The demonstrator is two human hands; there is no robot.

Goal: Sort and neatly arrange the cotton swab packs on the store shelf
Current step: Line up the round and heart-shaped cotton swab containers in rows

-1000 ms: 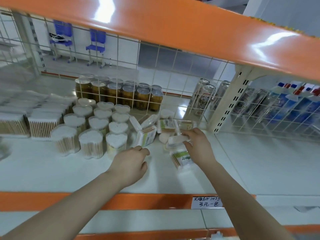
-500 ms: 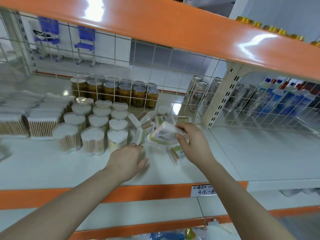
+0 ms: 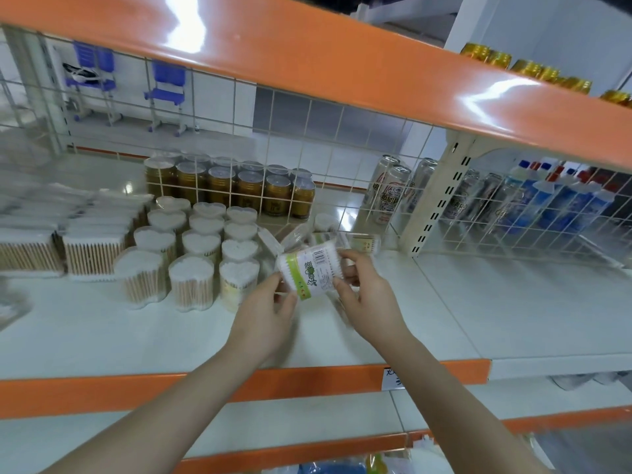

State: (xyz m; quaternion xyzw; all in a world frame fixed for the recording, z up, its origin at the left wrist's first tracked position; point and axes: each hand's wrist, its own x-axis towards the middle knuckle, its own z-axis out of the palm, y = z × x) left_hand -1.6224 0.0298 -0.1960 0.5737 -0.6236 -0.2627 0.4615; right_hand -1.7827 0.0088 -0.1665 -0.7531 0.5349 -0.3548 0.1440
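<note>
A flat clear pack of cotton swabs with a green label (image 3: 310,272) is lifted above the white shelf (image 3: 102,333), held between both hands. My left hand (image 3: 266,316) pinches its lower left corner. My right hand (image 3: 367,295) grips its right side. Behind it lie loose flat swab packs (image 3: 355,240), partly hidden. Heart-shaped tubs of wooden-stick swabs (image 3: 191,261) stand in rows to the left. Square swab packs (image 3: 89,251) sit further left.
A wire grid (image 3: 307,131) backs the shelf, with gold cans (image 3: 239,189) and tall drink cans (image 3: 390,189) behind it. A slotted white upright (image 3: 434,200) divides the bay; blue-capped bottles (image 3: 561,196) stand behind the right grid. An orange shelf edge (image 3: 307,53) hangs overhead.
My right hand lifted the green-label pack off the pile and brought it toward me. My left hand rose from the shelf surface and took hold of the pack's left corner.
</note>
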